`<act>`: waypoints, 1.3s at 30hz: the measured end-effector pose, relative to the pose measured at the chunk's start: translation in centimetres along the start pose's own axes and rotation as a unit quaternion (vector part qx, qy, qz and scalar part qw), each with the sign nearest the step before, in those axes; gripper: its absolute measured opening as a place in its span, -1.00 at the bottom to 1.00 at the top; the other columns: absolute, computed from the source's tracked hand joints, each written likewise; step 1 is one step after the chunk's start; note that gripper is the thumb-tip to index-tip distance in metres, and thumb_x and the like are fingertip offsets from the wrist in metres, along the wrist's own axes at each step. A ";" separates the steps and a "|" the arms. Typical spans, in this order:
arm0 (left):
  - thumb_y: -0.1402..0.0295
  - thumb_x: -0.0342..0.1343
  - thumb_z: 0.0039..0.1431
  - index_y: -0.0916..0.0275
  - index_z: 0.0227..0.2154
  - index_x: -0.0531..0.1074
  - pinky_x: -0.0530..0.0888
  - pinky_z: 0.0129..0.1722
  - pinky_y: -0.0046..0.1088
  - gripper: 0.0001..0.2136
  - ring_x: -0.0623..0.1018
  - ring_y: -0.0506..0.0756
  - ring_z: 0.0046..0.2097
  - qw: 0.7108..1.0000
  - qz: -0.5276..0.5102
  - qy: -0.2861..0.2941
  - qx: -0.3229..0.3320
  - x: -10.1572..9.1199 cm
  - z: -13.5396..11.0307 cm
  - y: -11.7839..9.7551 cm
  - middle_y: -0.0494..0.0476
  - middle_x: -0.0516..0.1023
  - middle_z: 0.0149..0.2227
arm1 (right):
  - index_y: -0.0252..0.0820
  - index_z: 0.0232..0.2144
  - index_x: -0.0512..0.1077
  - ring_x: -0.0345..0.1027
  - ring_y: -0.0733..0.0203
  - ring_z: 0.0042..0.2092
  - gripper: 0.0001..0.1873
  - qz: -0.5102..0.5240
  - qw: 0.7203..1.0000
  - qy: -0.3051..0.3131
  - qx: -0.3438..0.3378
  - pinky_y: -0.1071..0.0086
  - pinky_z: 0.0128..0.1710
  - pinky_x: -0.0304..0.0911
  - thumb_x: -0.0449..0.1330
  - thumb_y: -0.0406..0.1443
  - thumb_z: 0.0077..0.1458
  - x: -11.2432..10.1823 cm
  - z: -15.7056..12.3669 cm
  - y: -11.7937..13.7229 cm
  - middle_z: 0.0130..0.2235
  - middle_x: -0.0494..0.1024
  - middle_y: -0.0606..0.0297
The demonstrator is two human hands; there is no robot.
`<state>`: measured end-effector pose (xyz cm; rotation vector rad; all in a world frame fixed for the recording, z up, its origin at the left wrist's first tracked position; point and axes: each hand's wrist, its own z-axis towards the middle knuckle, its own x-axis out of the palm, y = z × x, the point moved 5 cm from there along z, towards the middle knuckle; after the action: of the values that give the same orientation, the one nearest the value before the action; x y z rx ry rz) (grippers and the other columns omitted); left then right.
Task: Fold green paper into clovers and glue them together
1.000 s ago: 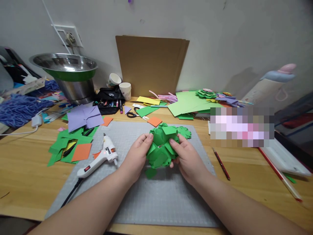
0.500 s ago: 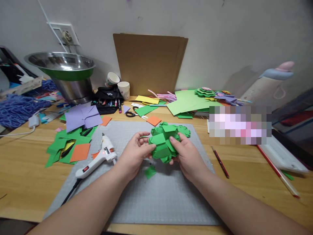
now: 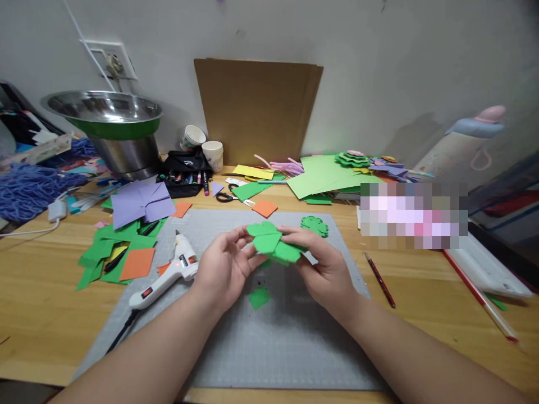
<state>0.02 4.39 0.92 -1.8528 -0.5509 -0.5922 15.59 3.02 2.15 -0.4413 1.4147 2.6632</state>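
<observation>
Over the mat, inside its edges, both hands hold green petals.

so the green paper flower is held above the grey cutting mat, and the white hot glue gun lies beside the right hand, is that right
The side is wrong: the head view shows the white hot glue gun beside the left hand. The green paper flower is held above the grey cutting mat.

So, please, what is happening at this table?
Someone's right hand grips a layered green paper piece above the grey mat, with the left hand at its other edge. A flower-shaped green cutout and a small green scrap lie on the mat. A white glue gun lies at the mat's left side.
</observation>
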 end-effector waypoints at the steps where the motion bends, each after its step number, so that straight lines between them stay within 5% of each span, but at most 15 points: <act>1: 0.35 0.06 0.07 0.32 -0.26 0.40 0.53 -0.28 -0.36 -0.81 0.57 0.11 -0.26 1.000 -0.018 0.005 -0.010 0.0 0.0 0.0 0.22 0.55 -0.23 | 0.07 -0.09 0.42 0.28 0.07 0.14 -0.60 -0.031 0.999 0.023 -0.035 0.02 0.11 0.19 0.04 -0.48 0.14 0.0 0.1 0.2 0.06 0.46 0.26; 5: 0.42 0.22 -0.01 0.26 -0.13 0.41 0.51 -0.35 -0.47 -0.67 0.57 0.06 -0.30 0.999 0.033 0.007 -0.015 -0.1 -0.2 0.2 0.15 0.58 -0.20 | 0.06 -0.08 0.43 0.16 0.03 0.22 -0.49 -0.093 0.985 0.083 -0.121 -0.04 0.17 0.12 0.02 -0.56 0.04 0.3 0.2 0.6 0.10 0.43 0.23; 8: 0.53 0.30 -0.14 0.23 -0.15 0.41 0.50 -0.32 -0.49 -0.58 0.56 0.03 -0.32 0.998 0.066 -0.005 0.004 -0.3 0.0 0.4 0.07 0.58 -0.24 | 0.06 -0.09 0.43 0.12 0.03 0.25 -0.47 -0.077 0.986 0.092 -0.115 -0.06 0.21 0.03 0.00 -0.57 0.01 0.7 0.0 0.8 0.13 0.40 0.25; 11: 0.51 0.32 -0.18 0.24 -0.16 0.41 0.51 -0.28 -0.42 -0.57 0.57 0.05 -0.32 0.997 0.073 -0.022 0.015 -0.5 0.1 0.6 0.07 0.58 -0.27 | 0.05 -0.11 0.40 0.11 0.05 0.24 -0.58 0.028 0.999 -0.042 0.010 -0.02 0.22 0.02 0.04 -0.49 0.05 -0.1 -0.1 0.0 0.16 0.34 0.26; 13: 0.49 0.33 -0.18 0.24 -0.15 0.40 0.51 -0.27 -0.39 -0.55 0.57 0.08 -0.29 0.996 0.086 -0.019 0.021 -0.4 0.0 0.6 0.09 0.58 -0.25 | 0.04 -0.09 0.35 0.19 0.05 0.19 -0.70 0.153 0.970 -0.115 0.149 0.06 0.12 0.18 0.08 -0.35 0.12 -0.2 -0.4 -1.1 0.14 0.34 0.24; 16: 0.47 0.33 -0.14 0.22 -0.13 0.40 0.51 -0.26 -0.41 -0.56 0.56 0.08 -0.25 0.990 0.135 0.006 0.039 -0.3 0.0 0.9 0.10 0.57 -0.21 | -0.01 -0.04 0.32 0.40 0.02 0.00 -0.67 0.320 0.885 -0.053 0.333 0.16 -0.16 0.38 0.13 -0.12 0.15 1.9 -1.0 -2.1 0.02 0.46 0.17; 19: 0.39 0.32 -0.08 0.18 -0.14 0.43 0.50 -0.25 -0.43 -0.62 0.55 0.07 -0.23 0.980 0.189 0.015 0.054 -0.5 0.0 1.3 0.07 0.56 -0.20 | -0.09 -0.12 0.38 0.47 0.06 -0.18 -0.64 0.375 0.845 -0.016 0.380 0.28 -0.34 0.38 0.20 -0.07 0.08 3.1 -1.3 -2.0 -0.16 0.57 0.20; 28: 0.32 0.29 -0.04 0.19 -0.21 0.43 0.51 -0.28 -0.39 -0.70 0.55 0.08 -0.29 0.977 0.202 -0.023 0.060 -1.4 0.6 1.5 0.06 0.57 -0.29 | -0.17 -0.41 0.40 0.39 0.25 -0.39 -0.72 0.298 0.870 -0.065 0.387 0.40 -0.46 0.33 0.31 -0.10 -0.05 1.6 -1.1 -3.3 -0.38 0.52 0.32; 39: 0.31 0.29 -0.04 0.19 -0.16 0.45 0.51 -0.29 -0.35 -0.67 0.54 0.07 -0.32 0.976 0.207 -0.036 0.061 -1.8 0.8 1.7 0.07 0.55 -0.31 | -0.20 -0.50 0.37 0.33 0.28 -0.46 -0.67 0.242 0.876 -0.063 0.413 0.42 -0.54 0.34 0.34 -0.09 -0.15 1.1 -0.9 -3.6 -0.51 0.44 0.39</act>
<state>-0.19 4.42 -1.64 -1.8075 -0.2282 -0.2082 15.49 4.31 -1.54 0.1978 2.6478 1.9671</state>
